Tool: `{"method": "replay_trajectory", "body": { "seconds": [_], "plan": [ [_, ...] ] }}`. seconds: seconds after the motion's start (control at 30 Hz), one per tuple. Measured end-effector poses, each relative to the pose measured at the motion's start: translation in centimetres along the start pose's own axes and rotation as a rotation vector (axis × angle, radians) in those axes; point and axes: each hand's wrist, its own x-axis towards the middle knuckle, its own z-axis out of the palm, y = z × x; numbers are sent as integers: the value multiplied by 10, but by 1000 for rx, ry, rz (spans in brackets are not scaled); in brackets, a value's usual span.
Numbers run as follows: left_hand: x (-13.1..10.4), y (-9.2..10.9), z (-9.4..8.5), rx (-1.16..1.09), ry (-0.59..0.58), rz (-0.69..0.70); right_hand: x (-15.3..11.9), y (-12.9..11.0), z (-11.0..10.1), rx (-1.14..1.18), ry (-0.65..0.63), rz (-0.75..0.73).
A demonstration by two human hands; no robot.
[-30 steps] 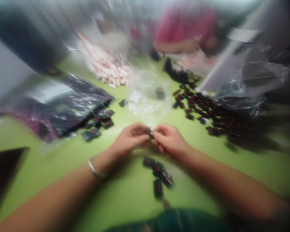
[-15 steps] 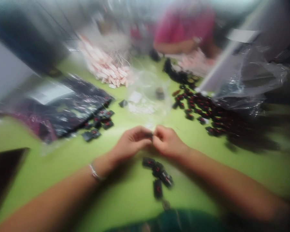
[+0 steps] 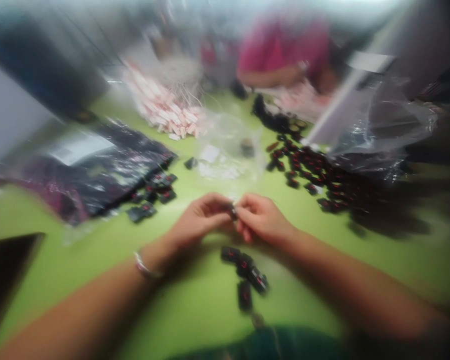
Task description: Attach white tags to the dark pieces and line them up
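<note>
My left hand (image 3: 204, 217) pinches a small dark piece (image 3: 232, 212) between thumb and fingers, over the middle of the green table (image 3: 165, 310). From the other side my right hand (image 3: 260, 217) closes its thumb and fingertips on the same piece. Fingers cover most of it, so its exact kind does not show. Nearer to me lie several black parts with red marks (image 3: 244, 265) in a loose row. Just beyond the hands is a clear plastic bag (image 3: 228, 135) with small white pieces (image 3: 219, 167) in it.
Black parts with red marks lie in a small group (image 3: 153, 192) at left and a large pile (image 3: 322, 175) at right. A dark plastic-wrapped pack (image 3: 112, 170) sits left, pink-white pieces (image 3: 172, 117) behind. Across the table is a person in a pink top (image 3: 285, 50).
My right hand has turned slightly and its lower fingers have loosened from a tighter fist. The dark piece shows a little more between the fingertips. The black parts nearby have stayed put.
</note>
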Motion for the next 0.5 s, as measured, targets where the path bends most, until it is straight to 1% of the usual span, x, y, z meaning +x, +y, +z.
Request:
{"method": "replay_trajectory", "body": {
  "seconds": [0.13,0.23,0.33,0.4,0.5],
  "plan": [
    [-2,-3,2,110,5,64,2,3,-3,-59,-8,8],
    [-4,-7,3,253,52,141,5,7,-4,-118,-17,14],
    [-5,-7,5,335,100,166,7,9,-3,-193,47,-44],
    [-4,-5,6,284,97,142,7,7,-3,-204,75,-55],
    [-2,-1,6,133,71,97,5,3,-3,-99,33,8]
  ]
}}
